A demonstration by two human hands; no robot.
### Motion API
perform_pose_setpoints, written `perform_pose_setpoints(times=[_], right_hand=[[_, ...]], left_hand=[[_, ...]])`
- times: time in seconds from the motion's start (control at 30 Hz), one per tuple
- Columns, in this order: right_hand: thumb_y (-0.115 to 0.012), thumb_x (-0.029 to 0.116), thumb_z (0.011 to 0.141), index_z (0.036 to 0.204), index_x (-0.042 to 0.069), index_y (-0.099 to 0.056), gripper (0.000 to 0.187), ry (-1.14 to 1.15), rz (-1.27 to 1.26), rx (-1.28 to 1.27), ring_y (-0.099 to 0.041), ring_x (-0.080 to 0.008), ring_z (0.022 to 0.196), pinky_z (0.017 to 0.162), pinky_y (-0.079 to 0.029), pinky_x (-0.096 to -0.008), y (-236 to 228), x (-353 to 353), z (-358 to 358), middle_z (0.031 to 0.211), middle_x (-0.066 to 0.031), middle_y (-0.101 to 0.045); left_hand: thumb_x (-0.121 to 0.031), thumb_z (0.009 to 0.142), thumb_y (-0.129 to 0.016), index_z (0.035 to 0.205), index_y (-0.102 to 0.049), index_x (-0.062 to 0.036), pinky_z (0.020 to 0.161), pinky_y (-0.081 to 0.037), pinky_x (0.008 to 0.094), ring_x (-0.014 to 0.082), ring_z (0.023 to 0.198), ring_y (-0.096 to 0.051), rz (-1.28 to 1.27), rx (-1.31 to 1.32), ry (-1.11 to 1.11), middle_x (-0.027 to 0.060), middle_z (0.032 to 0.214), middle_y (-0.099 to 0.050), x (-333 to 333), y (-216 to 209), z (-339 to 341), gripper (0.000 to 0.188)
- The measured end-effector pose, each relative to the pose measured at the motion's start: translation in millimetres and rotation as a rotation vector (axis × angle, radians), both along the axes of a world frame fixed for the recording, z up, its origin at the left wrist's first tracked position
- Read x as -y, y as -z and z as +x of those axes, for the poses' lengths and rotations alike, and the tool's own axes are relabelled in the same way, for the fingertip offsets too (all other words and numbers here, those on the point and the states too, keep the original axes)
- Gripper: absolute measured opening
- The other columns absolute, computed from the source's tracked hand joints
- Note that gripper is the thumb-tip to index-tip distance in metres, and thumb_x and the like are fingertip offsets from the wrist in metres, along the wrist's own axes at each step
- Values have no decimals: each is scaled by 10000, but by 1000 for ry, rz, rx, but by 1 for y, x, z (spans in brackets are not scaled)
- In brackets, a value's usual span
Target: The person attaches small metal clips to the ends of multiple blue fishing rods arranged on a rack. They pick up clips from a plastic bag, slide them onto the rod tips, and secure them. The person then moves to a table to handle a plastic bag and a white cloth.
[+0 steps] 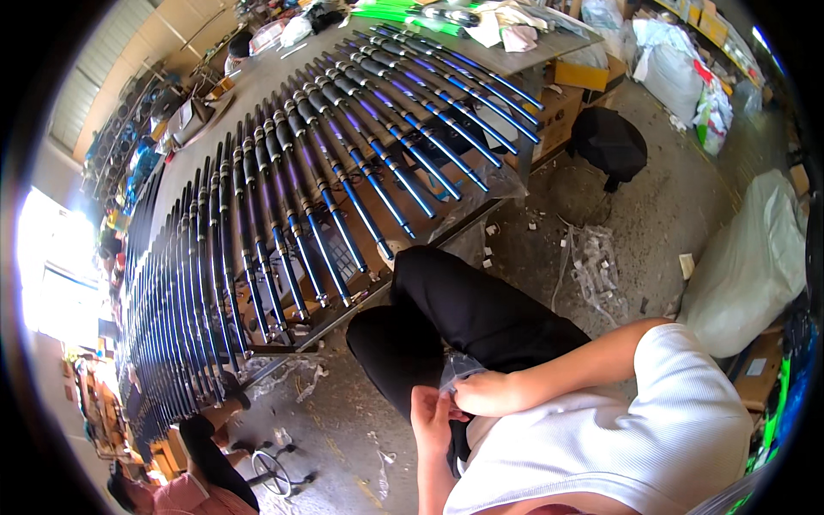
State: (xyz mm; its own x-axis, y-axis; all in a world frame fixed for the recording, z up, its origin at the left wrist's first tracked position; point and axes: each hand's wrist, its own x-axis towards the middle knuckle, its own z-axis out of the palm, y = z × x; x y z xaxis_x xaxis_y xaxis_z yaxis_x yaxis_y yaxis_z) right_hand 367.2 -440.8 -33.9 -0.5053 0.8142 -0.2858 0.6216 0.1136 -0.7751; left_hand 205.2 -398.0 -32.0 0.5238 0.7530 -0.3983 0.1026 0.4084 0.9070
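Note:
Over my lap, my left hand (pixel 428 409) and my right hand (pixel 486 394) come together with fingers bent inward. A small piece of clear plastic film (pixel 460 369), perhaps a bag, sticks up from between them. My right fist closes around it, while the left fingertips pinch at its lower side. Anything inside the plastic is too small to make out. Ahead of my knees, a long row of fishing rods (pixel 360 163) lies side by side on the table, their blue shafts jutting past its near edge.
A black round stool (pixel 608 142) stands right of the table (pixel 506 58). Large pale sacks (pixel 747 266) and cardboard boxes (pixel 558 116) line the right side. Plastic scraps (pixel 596 266) litter the floor. Another person (pixel 184 489) sits at the lower left, by a wheeled stool base (pixel 271 474).

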Motion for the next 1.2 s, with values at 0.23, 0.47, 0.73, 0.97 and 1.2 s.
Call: perform_pose_setpoints(times=[0.23,0.47,0.73,0.97,1.2], right_hand=[[-483,91,902,853,-28,-593,169,201,215,-13,-651,-327,817,709,-540,-398,-30,13,15,956,-180,-571],[-611,37,873,1071,2,-563,206,504,557,-514,-630,-301,814,673,-520,-383,-68,3,16,984,-133,-529],[-625,86,783,1015,48,-615,235,530,961,-161,-608,-253,913,801,-469,-408,-63,-28,16,950,-88,-564],[-630,138,700,927,78,-674,239,602,959,89,-585,-208,973,916,-423,-448,-54,-43,35,896,-35,-604],[-581,141,746,972,53,-652,253,662,858,255,-569,-236,1044,931,-382,-436,-50,-59,37,1062,-67,-607]], left_hand=[[-13,944,-526,968,-441,-34,517,-521,245,117,593,-590,-29,-6,40,80,807,-598,-4,4,8,91],[-364,1017,-408,1113,-564,-30,996,-422,391,255,1111,-564,-161,502,-145,146,1165,-603,-28,-25,18,381],[-402,1031,-309,1280,-569,-83,1147,-245,475,279,1317,-441,-650,973,21,113,1385,-517,-38,-29,58,480],[-316,1032,-396,1181,-558,-54,1011,-430,330,198,1109,-575,-1086,1108,12,66,1144,-617,-58,-30,88,343],[-305,1033,-413,1092,-563,-80,972,-448,331,197,1088,-566,-988,754,-203,73,1118,-601,-72,-16,87,277]])
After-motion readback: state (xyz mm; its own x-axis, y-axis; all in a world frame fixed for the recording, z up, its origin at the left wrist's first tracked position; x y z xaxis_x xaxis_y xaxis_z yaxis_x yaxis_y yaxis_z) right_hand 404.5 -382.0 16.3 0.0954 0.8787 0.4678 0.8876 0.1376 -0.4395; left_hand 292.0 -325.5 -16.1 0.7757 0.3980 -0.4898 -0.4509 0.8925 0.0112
